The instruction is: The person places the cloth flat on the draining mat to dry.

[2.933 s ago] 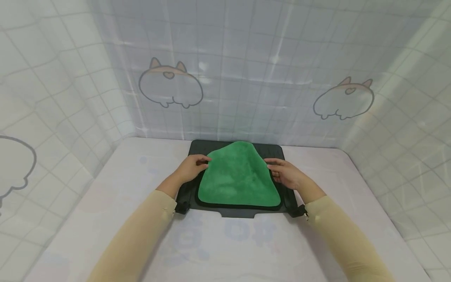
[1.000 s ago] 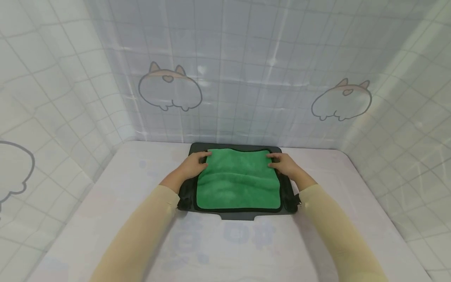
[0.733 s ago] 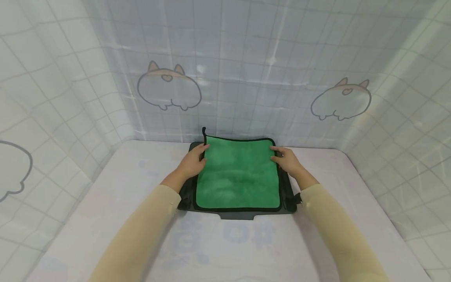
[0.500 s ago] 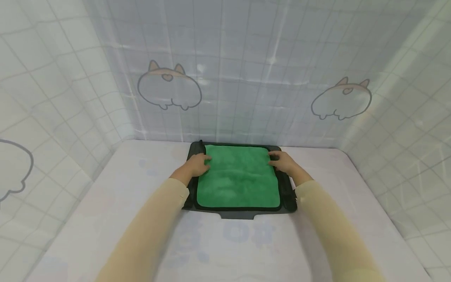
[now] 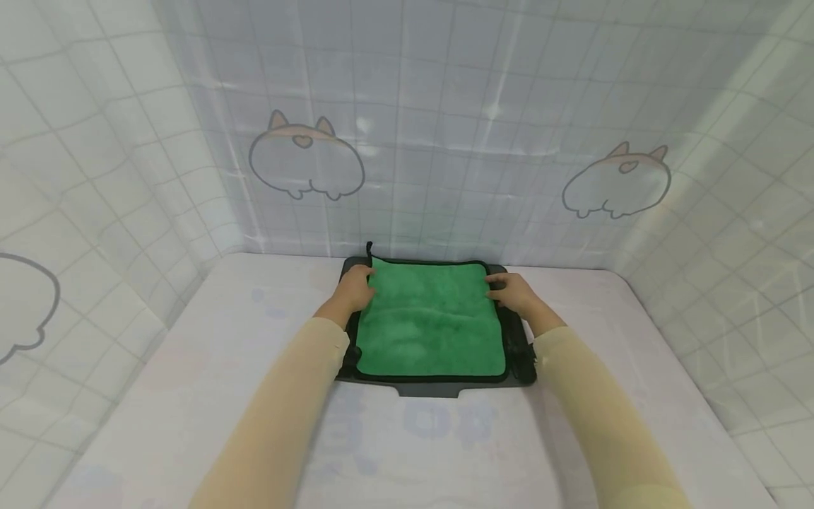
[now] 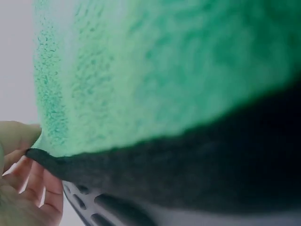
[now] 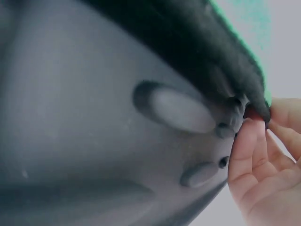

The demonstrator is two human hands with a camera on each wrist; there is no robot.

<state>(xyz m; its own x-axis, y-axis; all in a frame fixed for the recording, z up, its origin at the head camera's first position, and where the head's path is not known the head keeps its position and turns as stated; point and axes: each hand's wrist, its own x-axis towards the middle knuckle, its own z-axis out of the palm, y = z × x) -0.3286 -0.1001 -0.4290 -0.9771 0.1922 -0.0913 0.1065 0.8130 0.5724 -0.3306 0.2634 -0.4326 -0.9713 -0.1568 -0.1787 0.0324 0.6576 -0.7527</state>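
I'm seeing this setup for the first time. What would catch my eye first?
The bright green cloth with its black edging, spread on a dark tray at the far middle of the pale table. The left hand and right hand each pinch one of its far corners. Behind, cartoon corgi drawings dot the gridded backdrop.

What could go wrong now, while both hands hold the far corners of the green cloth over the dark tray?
The left hand and right hand only pinch the far corners of the green cloth, so a corner might slip from a grip and fold over. The cloth nearly fills the dark tray, so an uneven pull could drag its edge past the rim.
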